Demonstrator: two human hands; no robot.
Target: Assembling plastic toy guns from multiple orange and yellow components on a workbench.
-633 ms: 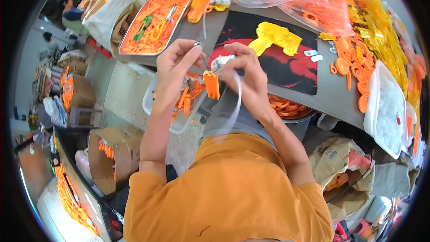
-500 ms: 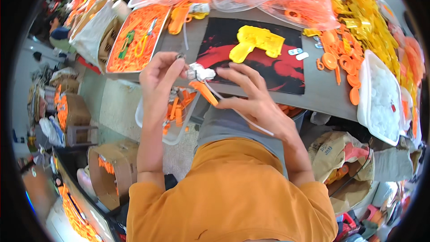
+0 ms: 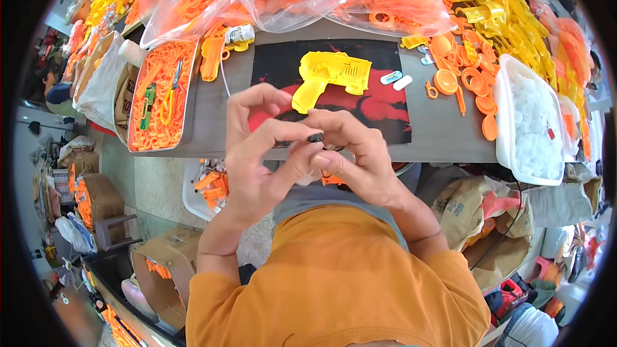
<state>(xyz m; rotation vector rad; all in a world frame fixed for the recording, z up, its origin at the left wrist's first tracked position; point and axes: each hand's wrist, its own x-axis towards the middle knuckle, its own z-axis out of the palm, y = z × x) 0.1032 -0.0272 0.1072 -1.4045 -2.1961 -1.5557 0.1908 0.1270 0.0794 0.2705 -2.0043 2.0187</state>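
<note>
My hands meet just above the table's near edge. My left hand pinches a small dark part between thumb and index finger, its other fingers curled loosely. Close against it, my right hand has thumb and fingers closed; what lies in them is mostly hidden. Beneath the right fingers an orange piece peeks out, and I cannot tell whether it is held. Beyond the hands, a yellow toy gun shell lies on a black and red mat. Two small oval pieces rest to its right.
A tray of orange parts holds scissors and a green tool at the left. Clear bags of orange parts line the back. Loose orange discs and a white tub of translucent pieces are at the right. Cardboard boxes stand on the floor.
My hands have come together, the left moving right and down. The silvery-white part and its pale tube, plain before, are now hidden; the dark part shows at the fingertips. The head view has shifted.
</note>
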